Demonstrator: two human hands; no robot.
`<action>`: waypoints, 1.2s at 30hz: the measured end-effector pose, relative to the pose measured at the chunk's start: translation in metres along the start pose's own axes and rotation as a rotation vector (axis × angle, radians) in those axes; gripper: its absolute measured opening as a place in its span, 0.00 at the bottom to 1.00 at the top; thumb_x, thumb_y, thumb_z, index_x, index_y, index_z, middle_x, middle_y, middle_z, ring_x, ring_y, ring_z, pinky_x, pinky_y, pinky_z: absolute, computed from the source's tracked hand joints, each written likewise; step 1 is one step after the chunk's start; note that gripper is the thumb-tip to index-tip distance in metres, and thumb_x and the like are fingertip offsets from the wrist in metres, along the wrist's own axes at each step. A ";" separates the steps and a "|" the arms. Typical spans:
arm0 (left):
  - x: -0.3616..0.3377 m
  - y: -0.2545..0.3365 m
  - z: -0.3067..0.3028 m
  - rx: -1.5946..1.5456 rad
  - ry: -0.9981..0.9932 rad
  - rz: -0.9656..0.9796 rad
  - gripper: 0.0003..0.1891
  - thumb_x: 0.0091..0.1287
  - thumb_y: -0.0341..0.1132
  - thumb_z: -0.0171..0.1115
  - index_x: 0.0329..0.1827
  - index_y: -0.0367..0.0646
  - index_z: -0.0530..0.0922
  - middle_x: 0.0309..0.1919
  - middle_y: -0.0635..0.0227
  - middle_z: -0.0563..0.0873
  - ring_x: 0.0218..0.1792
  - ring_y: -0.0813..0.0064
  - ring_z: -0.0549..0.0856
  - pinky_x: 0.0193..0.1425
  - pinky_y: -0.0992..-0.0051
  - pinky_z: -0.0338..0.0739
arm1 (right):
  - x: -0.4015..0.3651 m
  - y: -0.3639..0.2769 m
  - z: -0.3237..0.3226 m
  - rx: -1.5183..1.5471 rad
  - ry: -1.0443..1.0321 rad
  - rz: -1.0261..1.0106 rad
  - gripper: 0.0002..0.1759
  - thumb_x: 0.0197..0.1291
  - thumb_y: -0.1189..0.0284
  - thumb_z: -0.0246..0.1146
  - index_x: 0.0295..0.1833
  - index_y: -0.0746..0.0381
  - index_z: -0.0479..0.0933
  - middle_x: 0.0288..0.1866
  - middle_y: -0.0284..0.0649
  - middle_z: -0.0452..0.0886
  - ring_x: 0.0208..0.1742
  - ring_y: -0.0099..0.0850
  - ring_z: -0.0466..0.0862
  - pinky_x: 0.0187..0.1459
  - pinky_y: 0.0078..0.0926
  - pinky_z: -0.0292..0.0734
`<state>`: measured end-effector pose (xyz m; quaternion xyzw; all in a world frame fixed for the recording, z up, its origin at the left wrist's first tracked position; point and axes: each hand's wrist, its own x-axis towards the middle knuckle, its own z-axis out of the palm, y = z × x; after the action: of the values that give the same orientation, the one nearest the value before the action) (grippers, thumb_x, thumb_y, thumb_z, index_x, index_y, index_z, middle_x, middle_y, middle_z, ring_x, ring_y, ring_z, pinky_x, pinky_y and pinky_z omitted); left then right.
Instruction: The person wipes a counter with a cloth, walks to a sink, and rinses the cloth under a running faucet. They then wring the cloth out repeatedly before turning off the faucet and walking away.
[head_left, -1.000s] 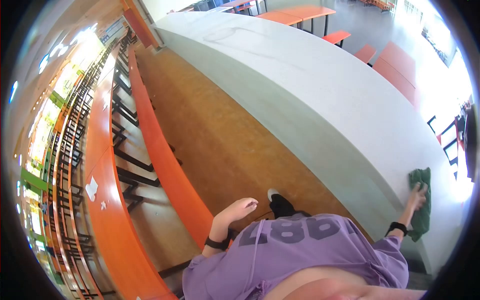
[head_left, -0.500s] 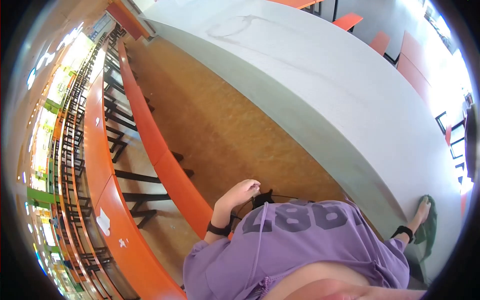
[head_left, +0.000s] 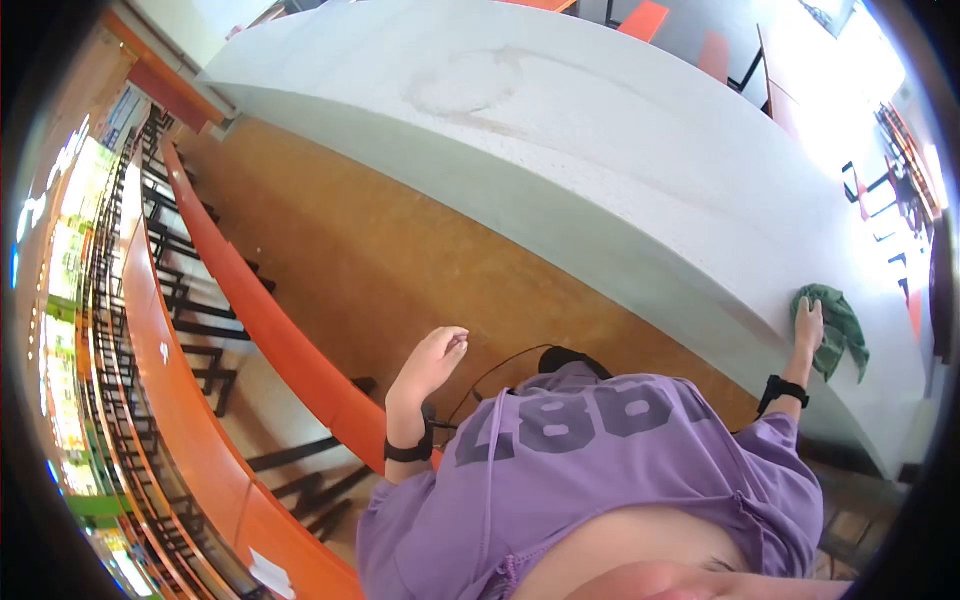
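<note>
My right hand (head_left: 810, 322) grips a crumpled green cloth (head_left: 843, 335), which lies on the pale grey-white top of a long ledge (head_left: 640, 190) near its right end. Part of the cloth spreads out beyond the fingers. My left hand (head_left: 435, 360) hangs in the air in front of my body, over the brown floor (head_left: 400, 230), away from the ledge. Its fingers are loosely curled together, and nothing shows in them. A dark band sits on each wrist. A faint ring-shaped mark shows on the far part of the ledge top.
Long orange tables (head_left: 270, 320) with black legs and seats run along the left. A white piece of paper (head_left: 270, 574) lies on the nearest one. More orange seats (head_left: 643, 20) and tables stand beyond the ledge. A thin dark cord (head_left: 490, 372) shows by my waist.
My right hand and the green cloth have moved forward along the ledge, and the cloth is more spread out. My left hand has risen a little and shifted left. The view has turned.
</note>
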<state>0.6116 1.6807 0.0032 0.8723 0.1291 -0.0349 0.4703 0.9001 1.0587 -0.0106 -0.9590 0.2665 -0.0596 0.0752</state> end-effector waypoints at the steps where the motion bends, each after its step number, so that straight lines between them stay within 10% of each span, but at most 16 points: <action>1: 0.014 -0.002 -0.010 0.002 -0.029 0.009 0.13 0.64 0.35 0.52 0.46 0.36 0.73 0.41 0.57 0.79 0.45 0.64 0.79 0.50 0.71 0.72 | 0.004 -0.003 0.005 -0.009 0.012 -0.022 0.37 0.56 0.44 0.42 0.64 0.57 0.62 0.61 0.48 0.68 0.61 0.46 0.67 0.59 0.40 0.61; 20: 0.355 0.041 -0.193 0.215 0.282 0.425 0.07 0.59 0.26 0.50 0.38 0.37 0.75 0.34 0.60 0.78 0.38 0.66 0.78 0.43 0.73 0.71 | 0.051 -0.150 -0.008 0.001 0.068 0.202 0.37 0.56 0.41 0.43 0.61 0.56 0.66 0.59 0.45 0.71 0.60 0.45 0.69 0.58 0.38 0.62; 23: 0.406 0.025 -0.210 0.160 0.354 0.395 0.12 0.67 0.37 0.45 0.35 0.36 0.73 0.29 0.62 0.75 0.33 0.67 0.74 0.42 0.73 0.68 | 0.051 -0.158 -0.012 0.013 0.066 0.192 0.35 0.55 0.42 0.44 0.61 0.54 0.68 0.59 0.45 0.71 0.61 0.44 0.68 0.59 0.37 0.61; 29: 0.499 0.053 -0.242 0.228 0.174 0.637 0.16 0.70 0.38 0.41 0.26 0.37 0.62 0.22 0.63 0.63 0.26 0.68 0.64 0.33 0.70 0.62 | 0.026 -0.203 -0.024 -0.091 0.075 -0.097 0.29 0.57 0.48 0.50 0.53 0.60 0.73 0.51 0.49 0.76 0.53 0.46 0.73 0.52 0.38 0.68; 36: 0.502 0.078 -0.222 0.151 -0.056 0.969 0.11 0.63 0.32 0.48 0.24 0.36 0.65 0.20 0.57 0.67 0.25 0.58 0.68 0.29 0.64 0.63 | -0.098 -0.395 -0.101 0.028 0.051 -0.184 0.20 0.54 0.53 0.55 0.36 0.61 0.74 0.35 0.49 0.78 0.39 0.48 0.78 0.38 0.42 0.72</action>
<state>1.1026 1.9208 0.0987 0.8623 -0.3073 0.1553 0.3713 0.9993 1.4327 0.1509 -0.9765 0.1785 -0.0944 0.0759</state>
